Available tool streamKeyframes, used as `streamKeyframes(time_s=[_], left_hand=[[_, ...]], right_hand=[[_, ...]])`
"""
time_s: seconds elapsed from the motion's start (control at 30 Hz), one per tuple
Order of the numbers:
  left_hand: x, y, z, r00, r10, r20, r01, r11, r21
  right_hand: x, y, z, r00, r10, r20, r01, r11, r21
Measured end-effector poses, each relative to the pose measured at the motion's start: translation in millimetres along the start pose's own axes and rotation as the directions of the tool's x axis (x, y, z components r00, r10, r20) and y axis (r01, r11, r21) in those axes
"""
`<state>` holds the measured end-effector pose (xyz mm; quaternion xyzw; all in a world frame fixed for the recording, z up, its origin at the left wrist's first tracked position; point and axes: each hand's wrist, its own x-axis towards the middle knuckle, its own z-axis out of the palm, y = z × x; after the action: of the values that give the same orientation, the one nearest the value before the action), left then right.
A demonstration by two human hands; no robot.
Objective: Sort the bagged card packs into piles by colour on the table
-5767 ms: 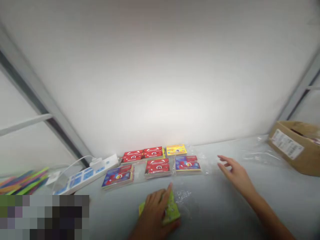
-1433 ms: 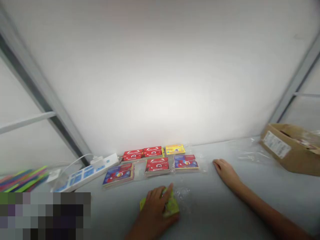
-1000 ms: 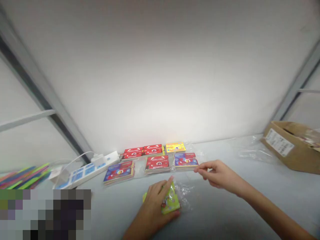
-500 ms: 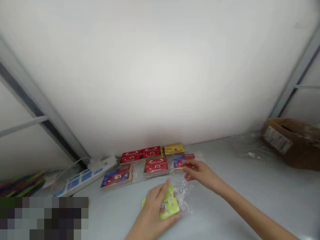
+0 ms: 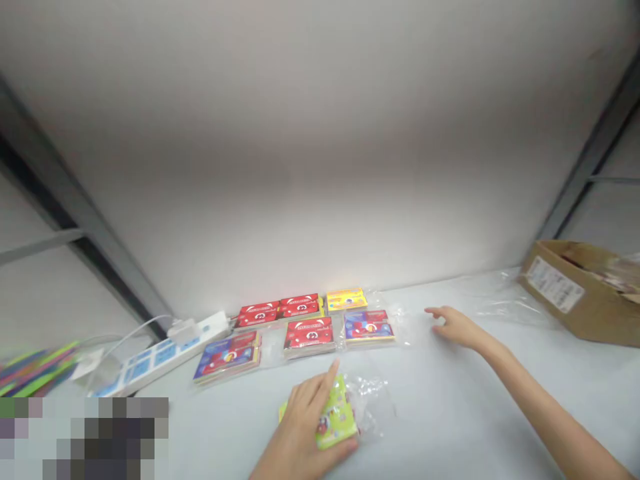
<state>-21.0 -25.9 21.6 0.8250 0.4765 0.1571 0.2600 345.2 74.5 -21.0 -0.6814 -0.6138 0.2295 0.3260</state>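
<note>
My left hand (image 5: 303,420) lies over a lime-green pack of cards (image 5: 339,420) in a clear plastic bag, thumb along its near right edge and index finger stretched past its far side. The bag's crumpled loose end (image 5: 370,400) sticks out to the right. My right hand (image 5: 455,327) hovers over the table to the right, empty, with index finger extended and thumb apart. Beyond the hands lie more bagged packs: a red pack (image 5: 309,335), a blue-and-red pack (image 5: 369,327), another blue-and-red pack (image 5: 229,357) and a yellow pack (image 5: 346,299).
Two red packs, one of them the right-hand pack (image 5: 300,305), sit at the back against the white wall. A power strip (image 5: 165,353) with a plugged-in adapter lies at left. At right stands an open cardboard box (image 5: 583,293), with clear plastic film (image 5: 505,303) beside it.
My right hand has moved right, away from the blue-and-red pack and the bag's loose end, and its fingers have spread. My left hand stays on the green pack.
</note>
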Motion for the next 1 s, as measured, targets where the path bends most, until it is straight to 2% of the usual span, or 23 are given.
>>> streamKeyframes(time_s=[0.1, 0.23, 0.5, 0.8, 1.0], left_hand=[[0.2, 0.1, 0.3, 1.000, -0.003, 0.009, 0.003, 1.000, 0.000], [0.7, -0.6, 1.7, 1.000, -0.010, 0.002, 0.010, 1.000, 0.000], [-1.4, 1.6, 0.3, 1.000, -0.007, 0.011, 0.007, 0.999, -0.031], [-4.1, 1.5, 2.5, 1.000, -0.018, -0.001, 0.018, 0.998, -0.065], [-4.6, 0.7, 3.3, 1.000, -0.010, -0.004, 0.010, 0.999, -0.051]], right_hand=[[-6.7, 4.6, 10.6, 0.986, -0.065, 0.151, 0.074, 0.996, -0.056], [-15.4, -4.7, 21.9, 0.967, -0.121, 0.223, 0.147, 0.984, -0.105], [-20.0, -18.6, 36.0, 0.975, -0.125, 0.185, 0.166, 0.961, -0.222], [-25.3, -15.3, 36.6, 0.971, -0.120, 0.205, 0.180, 0.936, -0.304], [-25.7, -20.2, 31.9, 0.972, -0.057, 0.230, 0.126, 0.947, -0.296]])
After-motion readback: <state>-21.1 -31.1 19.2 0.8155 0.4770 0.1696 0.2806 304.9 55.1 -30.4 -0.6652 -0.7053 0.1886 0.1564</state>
